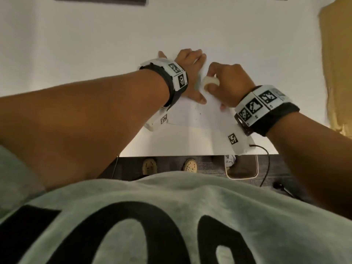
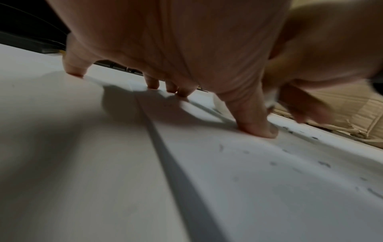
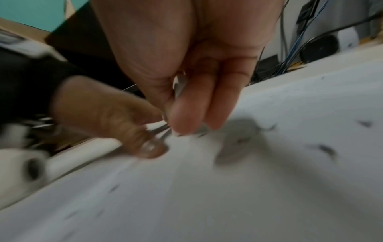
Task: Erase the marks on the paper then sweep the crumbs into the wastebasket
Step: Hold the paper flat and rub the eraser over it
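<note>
Left hand [image 1: 187, 73] flat on paper [image 1: 202, 119], fingers spread, thumb [image 2: 257, 124] pressing sheet. Right hand [image 1: 228, 86] at 3 o'clock of left, grip clamped on white eraser [image 1: 209, 82], eraser on paper. Paper at desk [image 1: 95, 44] centre. Dark crumbs [image 3: 327, 150] scattered on sheet. Wastebasket [image 1: 242, 168] on floor, 6 o'clock of right hand.
</note>
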A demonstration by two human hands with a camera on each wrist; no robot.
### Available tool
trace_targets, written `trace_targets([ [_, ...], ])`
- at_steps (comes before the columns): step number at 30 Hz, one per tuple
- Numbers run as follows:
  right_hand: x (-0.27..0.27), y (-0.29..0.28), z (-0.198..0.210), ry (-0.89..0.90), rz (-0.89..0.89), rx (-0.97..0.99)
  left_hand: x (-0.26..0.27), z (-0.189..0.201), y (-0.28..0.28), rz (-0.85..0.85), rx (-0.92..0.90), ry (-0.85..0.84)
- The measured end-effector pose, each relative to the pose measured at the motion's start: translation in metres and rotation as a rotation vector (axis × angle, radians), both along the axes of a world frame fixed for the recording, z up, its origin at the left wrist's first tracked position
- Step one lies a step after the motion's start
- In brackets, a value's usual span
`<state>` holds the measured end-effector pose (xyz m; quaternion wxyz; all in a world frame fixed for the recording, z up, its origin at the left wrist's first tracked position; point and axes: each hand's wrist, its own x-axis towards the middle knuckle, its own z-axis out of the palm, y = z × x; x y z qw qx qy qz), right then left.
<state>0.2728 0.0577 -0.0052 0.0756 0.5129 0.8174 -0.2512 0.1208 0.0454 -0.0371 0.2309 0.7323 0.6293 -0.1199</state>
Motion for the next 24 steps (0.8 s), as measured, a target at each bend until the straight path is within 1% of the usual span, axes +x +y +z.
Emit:
trace_targets([
  [2,-0.003,0.011,0.0,-0.02,-0.047,0.029,0.0,-0.001,0.0,-0.01,0.0,0.005],
  [4,-0.005,0.025,0.004,0.005,-0.127,0.093,0.001,-0.001,-0.001,-0.01,0.001,0.009],
  [6,-0.004,0.017,0.002,0.004,-0.081,0.1,0.001,-0.001,-0.001,-0.005,0.002,0.001],
  [8,-0.002,-0.001,0.0,0.006,-0.002,0.025,0.0,-0.001,0.0,0.003,0.001,0.003],
  [9,-0.002,-0.001,-0.001,-0.005,0.01,0.018,-0.001,-0.001,0.0,0.003,-0.003,0.003],
  [10,-0.003,0.006,-0.001,-0.022,0.0,0.049,-0.001,0.0,0.0,0.0,-0.006,0.0],
  [13,-0.005,0.027,0.004,-0.008,-0.106,0.125,0.001,-0.001,-0.001,-0.002,-0.01,-0.002],
  [15,-0.006,0.013,0.0,-0.024,-0.041,0.093,0.001,0.001,-0.001,0.001,-0.005,-0.002],
  [17,-0.006,-0.002,-0.003,-0.014,0.011,0.012,0.0,0.003,0.0,0.013,-0.001,-0.004],
  [18,-0.007,0.002,-0.003,-0.014,-0.009,0.013,0.0,0.001,-0.001,0.009,0.006,-0.01],
  [21,-0.006,0.025,0.004,0.008,-0.151,0.107,-0.001,-0.003,-0.001,-0.008,0.009,-0.008],
  [22,-0.006,0.023,0.004,0.012,-0.148,0.12,-0.001,-0.002,-0.001,-0.009,0.01,-0.005],
  [24,-0.007,0.007,0.0,0.003,-0.037,0.088,0.0,0.001,0.0,-0.015,0.008,0.003],
])
